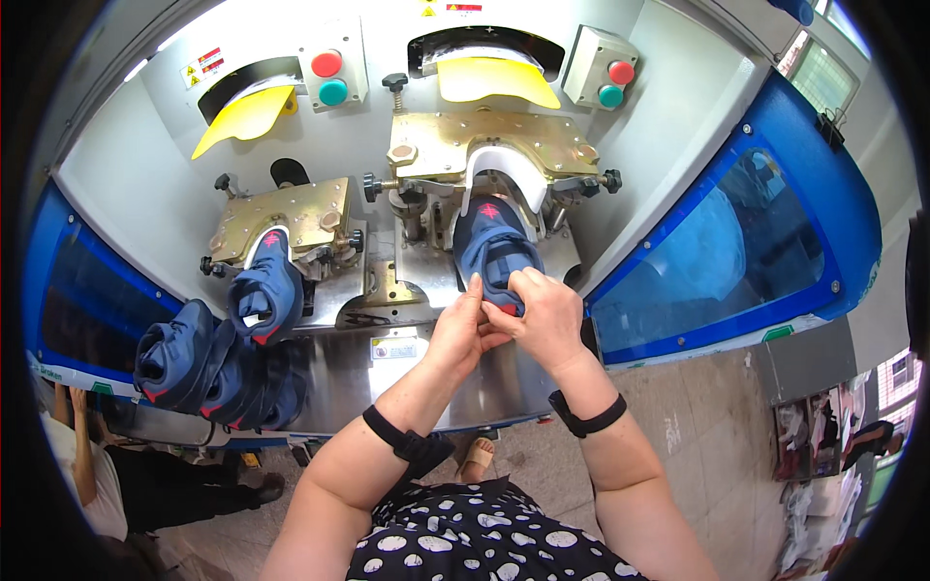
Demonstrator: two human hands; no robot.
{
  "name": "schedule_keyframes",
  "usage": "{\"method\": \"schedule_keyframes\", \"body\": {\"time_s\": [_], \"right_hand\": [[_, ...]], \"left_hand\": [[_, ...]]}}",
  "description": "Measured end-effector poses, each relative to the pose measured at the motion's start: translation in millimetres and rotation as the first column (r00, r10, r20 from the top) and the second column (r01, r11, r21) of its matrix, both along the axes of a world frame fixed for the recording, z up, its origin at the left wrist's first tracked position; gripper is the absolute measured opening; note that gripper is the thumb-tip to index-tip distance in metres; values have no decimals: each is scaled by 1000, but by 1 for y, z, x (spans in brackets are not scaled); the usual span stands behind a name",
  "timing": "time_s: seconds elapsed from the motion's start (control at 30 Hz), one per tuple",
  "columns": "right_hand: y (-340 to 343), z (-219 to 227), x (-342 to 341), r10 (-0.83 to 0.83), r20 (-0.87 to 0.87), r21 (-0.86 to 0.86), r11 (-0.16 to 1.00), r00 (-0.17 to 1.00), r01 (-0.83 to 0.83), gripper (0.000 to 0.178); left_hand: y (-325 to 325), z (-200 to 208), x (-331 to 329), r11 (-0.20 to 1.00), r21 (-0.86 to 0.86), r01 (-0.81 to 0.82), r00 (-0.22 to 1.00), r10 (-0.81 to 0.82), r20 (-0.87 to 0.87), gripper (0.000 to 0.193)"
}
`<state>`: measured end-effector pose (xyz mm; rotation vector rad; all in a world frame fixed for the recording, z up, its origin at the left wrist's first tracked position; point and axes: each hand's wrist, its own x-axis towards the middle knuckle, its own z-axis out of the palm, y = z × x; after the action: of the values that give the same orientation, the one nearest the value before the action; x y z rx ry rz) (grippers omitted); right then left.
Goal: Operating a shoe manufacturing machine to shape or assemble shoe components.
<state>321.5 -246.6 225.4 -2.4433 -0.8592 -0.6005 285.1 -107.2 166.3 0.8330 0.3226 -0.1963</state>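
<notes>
A blue shoe (497, 244) with a red emblem on its toe and a red patch at the heel sits in the right-hand station of a machine. Its toe points away from me, under a brass-coloured clamp plate (484, 136) with a white curved pad (523, 174). My right hand (547, 315) pinches the shoe's heel end, fingers bent. Close beside it, my left hand (463, 324) is closed at the heel's left side, its thumb raised along the shoe. The two hands' fingertips meet; what lies between them is partly hidden.
A second blue shoe (263, 295) sits in the left station. Several more shoes (194, 363) are piled on the ledge's left end. Red and green buttons (332, 92) are on the back wall. Blue window panels (736, 237) flank the machine. Another person (107, 474) stands lower left.
</notes>
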Motion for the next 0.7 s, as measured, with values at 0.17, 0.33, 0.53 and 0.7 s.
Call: {"method": "schedule_keyframes", "body": {"time_s": [0.17, 0.33, 0.53, 0.7], "right_hand": [[2, 0, -1, -4, 5, 20, 1000, 1000, 4, 36], [2, 15, -11, 6, 18, 4, 1000, 1000, -6, 36], [0, 50, 3, 140, 78, 238, 959, 987, -155, 30], [29, 32, 40, 189, -85, -48, 980, 978, -193, 33]], "left_hand": [[1, 2, 1, 1000, 16, -8, 1000, 9, -24, 50], [4, 1, 2, 1000, -10, -11, 999, 11, -30, 51], [7, -1, 1, 1000, 22, 3, 997, -1, -83, 53], [2, 5, 0, 997, 43, -63, 985, 69, -158, 55]]}}
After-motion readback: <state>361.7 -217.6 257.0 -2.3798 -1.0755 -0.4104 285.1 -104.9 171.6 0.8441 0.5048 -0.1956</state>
